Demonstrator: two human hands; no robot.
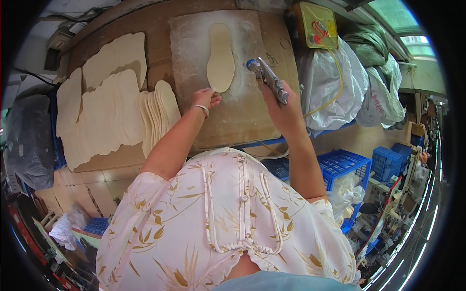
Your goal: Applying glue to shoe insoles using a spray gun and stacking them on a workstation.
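A cream shoe insole (221, 58) lies lengthwise on a cardboard sheet (191, 43) dusted with white residue. My left hand (207, 98), with a bracelet on the wrist, pinches or touches the near end of this insole. To its right, my right hand (284, 106) is wrapped around a metal spray gun (269, 77) with a blue nozzle end. The nozzle points toward the insole from a short distance.
Spread insoles (107, 111) cover the table's left side, beside an upright-looking stack (158, 106). A yellow-green metal can (318, 24) at the back right connects to a yellow hose (340, 77). White plastic bags (330, 87) sit right of the table; blue crates (344, 167) stand below.
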